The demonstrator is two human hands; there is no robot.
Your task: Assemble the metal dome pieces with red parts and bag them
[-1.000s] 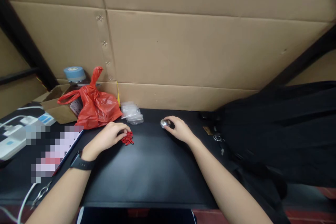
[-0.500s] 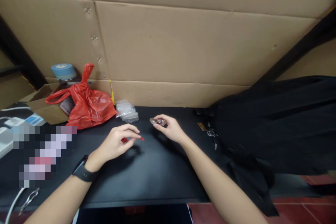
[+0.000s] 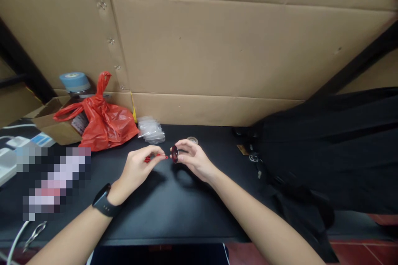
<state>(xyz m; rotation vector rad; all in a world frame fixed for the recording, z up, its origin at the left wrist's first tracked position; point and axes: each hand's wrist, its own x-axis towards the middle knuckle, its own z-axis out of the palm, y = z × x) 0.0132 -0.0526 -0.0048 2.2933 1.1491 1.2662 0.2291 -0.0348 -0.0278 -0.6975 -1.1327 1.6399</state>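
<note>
My left hand (image 3: pixel 139 169), with a dark watch on its wrist, pinches a thin red cord (image 3: pixel 166 157) between thumb and fingertips. More of the red cord bunches under its palm. My right hand (image 3: pixel 197 159) grips a small dark red round disc (image 3: pixel 175 154) with a shiny rim, turned nearly on edge towards the cord's end. A small gap seems to lie between the cord tip and the disc. Just behind the right fingers shows a clear round piece (image 3: pixel 192 140); whether it is held or lies on the table, I cannot tell.
Small clear plastic bags (image 3: pixel 151 130) lie at the back, beside a knotted red plastic bag (image 3: pixel 107 120). A cardboard box (image 3: pixel 64 130) and blue-lidded jar (image 3: pixel 74 82) stand behind it. Keys (image 3: pixel 254 158) lie near a black bag (image 3: pixel 342 145) at right. White power strips (image 3: pixel 14 159) are at left.
My right hand has come left and down, and the dark red disc now shows at its fingertips. The clear round piece has come into view behind it. My left fingers have closed together on the cord.
</note>
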